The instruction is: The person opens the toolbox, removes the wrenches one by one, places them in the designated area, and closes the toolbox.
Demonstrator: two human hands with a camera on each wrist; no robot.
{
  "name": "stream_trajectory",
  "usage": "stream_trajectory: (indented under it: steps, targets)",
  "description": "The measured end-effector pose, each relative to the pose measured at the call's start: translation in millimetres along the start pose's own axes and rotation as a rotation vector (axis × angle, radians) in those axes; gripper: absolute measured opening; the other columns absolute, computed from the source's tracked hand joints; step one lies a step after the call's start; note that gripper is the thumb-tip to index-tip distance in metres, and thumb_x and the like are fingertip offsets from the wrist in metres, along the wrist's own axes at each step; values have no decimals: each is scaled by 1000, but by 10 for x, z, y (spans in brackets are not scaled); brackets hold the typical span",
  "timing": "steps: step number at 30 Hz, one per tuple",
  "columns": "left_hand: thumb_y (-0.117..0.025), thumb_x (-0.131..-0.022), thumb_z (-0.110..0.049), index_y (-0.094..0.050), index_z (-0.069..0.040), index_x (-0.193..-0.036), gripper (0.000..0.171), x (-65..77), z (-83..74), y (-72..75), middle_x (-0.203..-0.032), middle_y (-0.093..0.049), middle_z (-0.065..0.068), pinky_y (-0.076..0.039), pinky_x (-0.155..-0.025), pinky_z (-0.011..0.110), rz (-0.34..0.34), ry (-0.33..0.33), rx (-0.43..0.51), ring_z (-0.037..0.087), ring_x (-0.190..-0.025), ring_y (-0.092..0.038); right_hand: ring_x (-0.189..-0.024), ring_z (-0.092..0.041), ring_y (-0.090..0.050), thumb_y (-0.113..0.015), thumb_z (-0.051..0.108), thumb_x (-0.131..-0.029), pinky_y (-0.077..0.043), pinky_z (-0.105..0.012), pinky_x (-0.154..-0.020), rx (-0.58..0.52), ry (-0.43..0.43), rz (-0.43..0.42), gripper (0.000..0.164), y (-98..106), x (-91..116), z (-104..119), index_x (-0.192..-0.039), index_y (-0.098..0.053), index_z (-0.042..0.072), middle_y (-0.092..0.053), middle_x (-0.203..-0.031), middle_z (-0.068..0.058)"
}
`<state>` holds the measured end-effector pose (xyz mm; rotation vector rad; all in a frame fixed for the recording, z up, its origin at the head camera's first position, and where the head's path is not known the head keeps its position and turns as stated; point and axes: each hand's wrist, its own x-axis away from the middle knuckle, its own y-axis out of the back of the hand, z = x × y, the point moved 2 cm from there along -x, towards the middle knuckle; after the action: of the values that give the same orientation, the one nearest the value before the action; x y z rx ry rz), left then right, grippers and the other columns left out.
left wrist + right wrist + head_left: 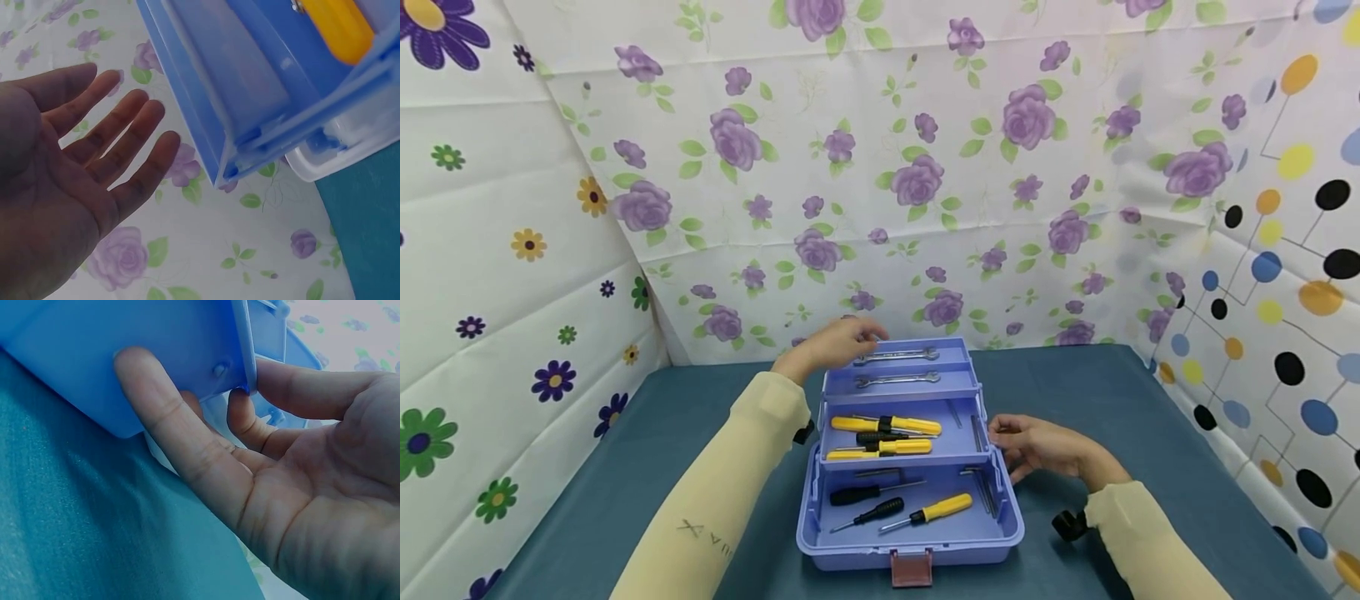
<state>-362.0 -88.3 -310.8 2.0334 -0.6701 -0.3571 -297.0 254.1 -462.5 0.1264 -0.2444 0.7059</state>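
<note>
A blue-purple toolbox (917, 547) stands with its stepped trays raised. My left hand (846, 342) is by the far left corner of its top tray (897, 369), where two wrenches (897, 380) lie. In the left wrist view, the fingers of that hand are loosely spread beside the box, holding nothing. At the right side, my right hand (300, 462) pinches the edge of the middle tray (947, 452) between thumb and fingertips, with another finger against the box's side wall. Several yellow and black screwdrivers (910, 425) lie in the middle tray.
Down in the base lie a yellow-handled screwdriver (943, 507), black screwdrivers (880, 510) and hex keys (987, 492). A brown latch (912, 568) hangs at the front. The box stands on a dark teal tabletop (715, 417), with flowered cloth (880, 208) behind.
</note>
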Motion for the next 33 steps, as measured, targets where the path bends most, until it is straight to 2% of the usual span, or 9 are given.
stream_trajectory:
  steps: [3, 11, 22, 33]
  targets:
    - [-50, -111, -14, -59, -1, -143, 36, -18, 6, 8, -133, -64, 20, -54, -100, 47, 43, 7, -35, 33, -119, -64, -95, -29, -70, -59, 29, -108, -63, -45, -78, 1, -3, -1, 26, -3, -3, -1, -114, -53, 5, -62, -112, -16]
    - [-42, -110, -10, -61, 0, -142, 38, -128, -47, 54, -142, -62, 20, -48, -108, 46, 119, 41, -150, 33, -128, -60, -95, -30, -70, -59, 30, -107, -63, -46, -79, 7, -8, -4, 27, -12, 9, 10, -114, -53, 4, -62, -112, -16]
    - [-45, -110, -13, -57, -2, -147, 40, -275, -107, 110, -149, -54, 22, -48, -110, 45, 221, 93, -151, 34, -135, -54, -93, -29, -71, -61, 30, -107, -63, -46, -79, -2, -3, -3, 28, -3, -5, 26, -114, -53, 4, -62, -112, -16]
    - [-52, -105, -1, -58, -4, -146, 41, -381, -68, 82, -145, -58, 20, -51, -106, 40, 251, 98, -177, 34, -135, -55, -93, -29, -70, -60, 30, -107, -63, -46, -79, 7, -13, -18, 27, -25, 5, 33, -115, -54, 4, -61, -113, -17]
